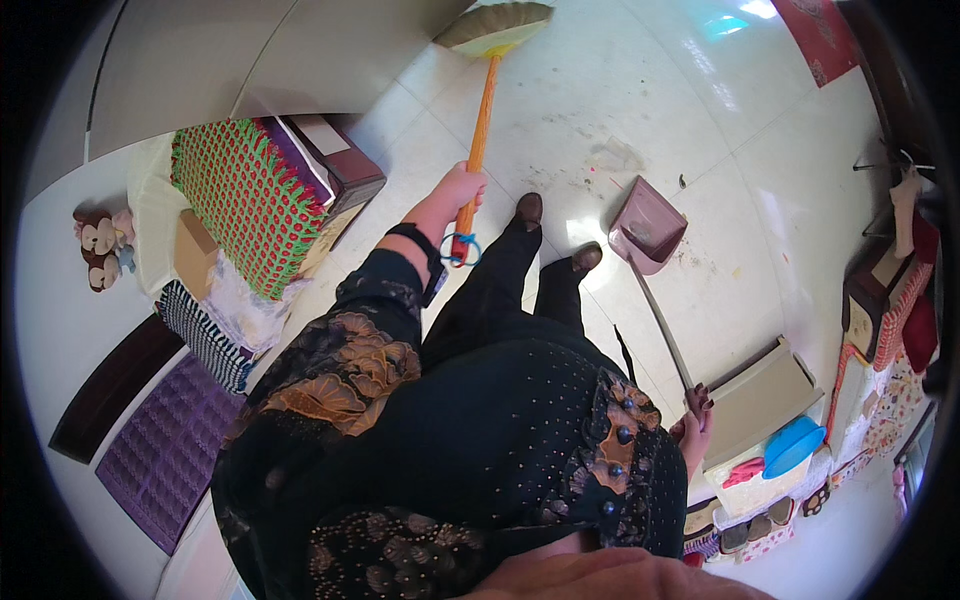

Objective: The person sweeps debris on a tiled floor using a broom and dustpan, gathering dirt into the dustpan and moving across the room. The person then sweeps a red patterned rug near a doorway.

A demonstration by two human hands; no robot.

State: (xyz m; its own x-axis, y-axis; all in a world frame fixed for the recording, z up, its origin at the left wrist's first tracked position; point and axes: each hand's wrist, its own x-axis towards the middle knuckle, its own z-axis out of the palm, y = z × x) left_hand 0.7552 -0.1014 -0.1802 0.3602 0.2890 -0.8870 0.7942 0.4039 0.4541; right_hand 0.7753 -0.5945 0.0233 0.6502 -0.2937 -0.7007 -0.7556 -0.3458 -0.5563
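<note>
My left hand [459, 193] is wrapped around the orange handle of a broom [484, 120], close to the end with a red cap and a blue hanging loop. The broom's wide bristle head [499, 28] rests on the tiled floor, beside a grey panel. Down at my right side, my right hand [694, 429] grips the long handle of a dustpan [649, 225]. The pinkish-brown pan lies on the floor ahead of my right shoe, with a little debris inside. Bits of dirt and a clear plastic scrap [616, 155] are scattered between broom head and dustpan.
To the left stands a seat with a green-and-red crocheted cover [244, 202] and a cardboard box [196, 253]. Behind on the right are a beige table [761, 397] and a blue basin [793, 448]. A red mat [817, 41] lies at the far right.
</note>
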